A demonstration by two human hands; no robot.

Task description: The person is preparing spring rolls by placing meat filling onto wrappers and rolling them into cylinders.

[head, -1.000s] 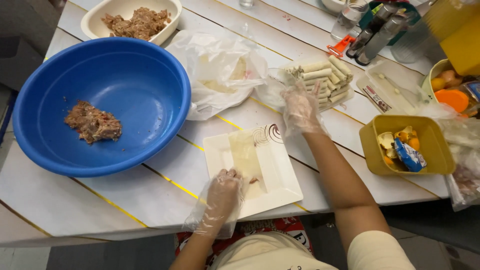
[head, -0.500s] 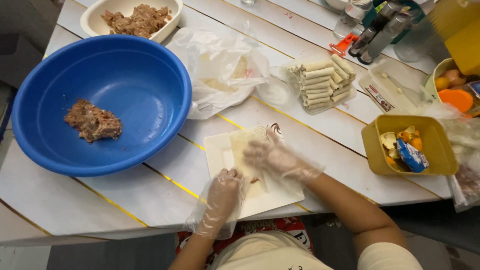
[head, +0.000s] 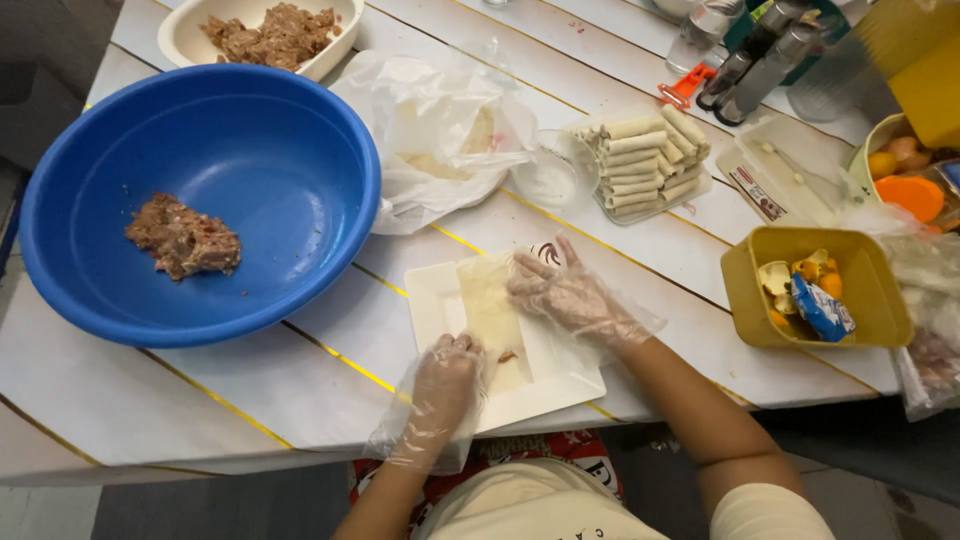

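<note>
Right hand (head: 565,295), back from the tray of finished rolls (head: 650,160), now lies spread on the wrapper (head: 495,315) (square plate (head: 560,385) beneath); left hand (head: 445,375), fingers together, presses its near end: rolling resumes.

Setting: home kitchen / food-prep table, informal. Evidence: white slatted table (head: 250,390) w/ yellow seams, crowded w/ cooking items. Big blue plastic basin (head: 300,180) holding lump of minced filling (head: 183,236); cream dish (head: 190,40) w/ more mince at far edge. Tray of finished pale rolls (head: 650,160), stacked. Thin wrapper sheet (head: 495,320) on square white plate (head: 560,385). Yellow tub (head: 740,290) of odds & ends, bottles (head: 750,60) at back. Both hands in clear disposable gloves.
</note>
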